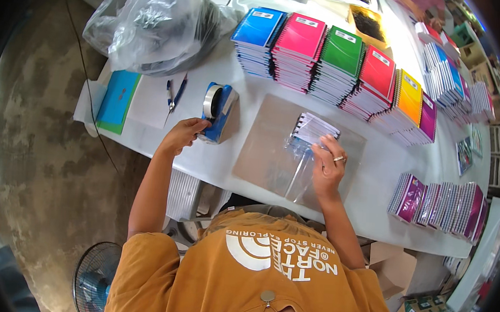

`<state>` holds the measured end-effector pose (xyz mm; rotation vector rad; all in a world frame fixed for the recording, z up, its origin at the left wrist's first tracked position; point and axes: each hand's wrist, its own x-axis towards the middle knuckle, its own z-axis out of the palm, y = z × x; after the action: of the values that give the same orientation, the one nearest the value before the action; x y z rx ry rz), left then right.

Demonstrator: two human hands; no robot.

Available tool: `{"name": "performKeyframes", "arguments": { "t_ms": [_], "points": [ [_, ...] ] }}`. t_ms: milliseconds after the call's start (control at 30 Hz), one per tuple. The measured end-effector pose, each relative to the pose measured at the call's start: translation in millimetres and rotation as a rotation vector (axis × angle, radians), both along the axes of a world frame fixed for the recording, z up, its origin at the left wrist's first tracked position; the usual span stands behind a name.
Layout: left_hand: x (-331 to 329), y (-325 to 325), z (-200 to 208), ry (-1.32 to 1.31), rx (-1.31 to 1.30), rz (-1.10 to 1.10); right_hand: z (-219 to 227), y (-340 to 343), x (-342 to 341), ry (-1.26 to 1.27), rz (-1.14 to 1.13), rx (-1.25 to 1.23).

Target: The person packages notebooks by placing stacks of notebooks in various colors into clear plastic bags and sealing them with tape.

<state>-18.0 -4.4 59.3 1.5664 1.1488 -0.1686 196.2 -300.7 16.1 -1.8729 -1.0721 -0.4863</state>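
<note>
Grip of right hand (329, 163) half-curled against spiral notebooks (314, 127)

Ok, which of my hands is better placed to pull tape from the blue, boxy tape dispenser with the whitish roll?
Probably your left hand: its fingers are right at the near end of the blue tape dispenser. Your right hand is farther away, at the white-paged, black-coiled notebook.

Mottled brown floor (42, 141); white-covered table (382, 159); black fan (94, 281) lower left.
</note>
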Motion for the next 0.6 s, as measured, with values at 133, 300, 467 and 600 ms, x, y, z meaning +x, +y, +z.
{"name": "performKeyframes", "arguments": {
  "t_ms": [133, 300, 467, 600],
  "points": [
    [-59, -13, -21, -0.752, -0.506, 0.269, -4, -1, 0, 0.006, -0.006, 0.008],
    [-82, -6, -64, 0.042, 0.539, 0.165, -3, -4, 2, -0.026, 0.016, -0.019],
    [51, -79, 43, -0.573, 0.293, 0.371, -7, -8, 7, -0.043, 0.021, -0.005],
    [127, -184, 59, -0.582, -0.264, 0.120, -9, -7, 7, -0.046, 0.061, -0.014]
  ]
}}
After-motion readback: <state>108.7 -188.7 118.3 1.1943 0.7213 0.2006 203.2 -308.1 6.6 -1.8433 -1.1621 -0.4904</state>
